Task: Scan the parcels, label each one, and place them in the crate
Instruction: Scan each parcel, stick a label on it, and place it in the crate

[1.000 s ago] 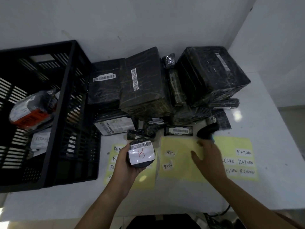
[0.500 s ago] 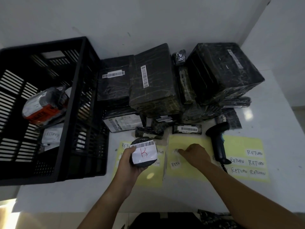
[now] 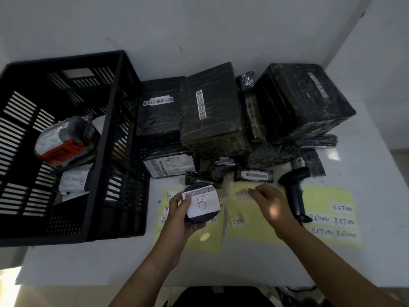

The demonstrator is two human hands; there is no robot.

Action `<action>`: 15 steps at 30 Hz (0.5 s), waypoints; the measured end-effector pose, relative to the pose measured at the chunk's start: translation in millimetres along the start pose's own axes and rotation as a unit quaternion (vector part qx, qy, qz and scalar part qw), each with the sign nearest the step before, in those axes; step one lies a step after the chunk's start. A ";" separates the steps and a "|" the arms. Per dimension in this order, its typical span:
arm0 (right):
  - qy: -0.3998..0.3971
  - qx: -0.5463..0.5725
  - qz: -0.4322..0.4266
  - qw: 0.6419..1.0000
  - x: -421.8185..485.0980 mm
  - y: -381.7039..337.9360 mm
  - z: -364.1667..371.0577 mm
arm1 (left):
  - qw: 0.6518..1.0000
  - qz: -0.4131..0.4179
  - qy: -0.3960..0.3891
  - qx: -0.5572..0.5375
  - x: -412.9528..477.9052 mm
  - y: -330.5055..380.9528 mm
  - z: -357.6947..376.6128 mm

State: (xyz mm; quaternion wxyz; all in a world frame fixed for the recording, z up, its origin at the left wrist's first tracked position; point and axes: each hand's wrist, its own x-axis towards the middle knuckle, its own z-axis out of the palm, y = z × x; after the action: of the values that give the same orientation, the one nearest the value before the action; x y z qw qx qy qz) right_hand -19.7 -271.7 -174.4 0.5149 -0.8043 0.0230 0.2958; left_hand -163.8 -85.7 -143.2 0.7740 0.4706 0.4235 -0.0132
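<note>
My left hand (image 3: pixel 177 214) grips a small round black parcel (image 3: pixel 202 204) with a barcode strip and a white patch marked with a red letter. My right hand (image 3: pixel 269 204) reaches over the middle yellow sticker sheet (image 3: pixel 247 227), its fingertips pinching the edge of a white RETURN label (image 3: pixel 242 192). The black barcode scanner (image 3: pixel 295 191) lies on the table just right of that hand. A black slatted crate (image 3: pixel 115 151) stands at the left with a couple of wrapped parcels (image 3: pixel 66 142) inside. A pile of black wrapped parcels (image 3: pixel 210 116) fills the back of the table.
Two more yellow sheets with RETURN labels lie left (image 3: pixel 212 238) and right (image 3: pixel 334 218) of the middle one. Small wrapped parcels (image 3: pixel 253 175) sit just behind the sheets. White walls close the back and right. The white table's front edge (image 3: pixel 155 282) is near my body.
My right hand left the scanner lying on the table and moved left onto the middle sheet, where it now pinches a label. The left hand keeps holding the round parcel.
</note>
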 end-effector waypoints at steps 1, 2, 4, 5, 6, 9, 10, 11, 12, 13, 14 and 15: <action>0.001 0.005 -0.025 1.000 -13.3 -12.5 0.2 | 1.000 0.016 -0.004 0.008 -1.9 1.4 0.4; -0.001 0.000 -0.044 0.999 -26.4 -24.0 1.6 | 0.999 0.033 -0.008 0.016 -4.2 3.5 0.8; -0.004 -0.019 -0.090 0.996 -49.6 -42.8 5.9 | 0.998 0.062 -0.022 0.026 -8.7 8.5 1.3; -0.001 -0.028 -0.115 0.993 -59.6 -50.8 8.4 | 0.997 0.071 -0.029 0.027 -10.4 10.9 1.1; 0.001 -0.039 -0.141 0.989 -68.3 -57.9 11.3 | 0.996 0.077 -0.036 0.024 -12.3 13.3 1.5; -0.004 -0.075 -0.195 0.978 -87.0 -72.5 22.2 | 0.995 0.082 -0.050 -0.002 -18.6 17.1 2.4; -0.003 -0.083 -0.204 0.975 -90.7 -75.8 26.3 | 0.995 0.083 -0.054 -0.014 -21.1 18.7 3.6; 0.001 -0.089 -0.212 0.973 -93.5 -78.8 30.2 | 0.994 0.086 -0.058 -0.024 -23.2 20.1 4.7; 0.006 -0.090 -0.218 0.972 -95.7 -81.6 34.0 | 0.993 0.090 -0.063 -0.034 -25.3 21.4 5.9; 0.009 -0.088 -0.221 0.971 -97.8 -84.1 37.1 | 0.992 0.095 -0.069 -0.042 -27.3 22.0 6.3; 0.009 -0.085 -0.223 0.971 -99.6 -86.1 39.7 | 0.991 0.100 -0.074 -0.049 -29.2 22.4 6.4; 0.009 -0.084 -0.225 0.971 -101.4 -87.8 41.8 | 0.990 0.104 -0.080 -0.052 -31.4 23.1 6.1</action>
State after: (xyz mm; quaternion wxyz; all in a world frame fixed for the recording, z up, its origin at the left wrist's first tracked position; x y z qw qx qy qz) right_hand -92.2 -222.5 -64.5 0.4984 -0.8318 -0.1787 0.1665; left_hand -170.3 -89.2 -104.5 0.8259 0.4687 0.3090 0.0518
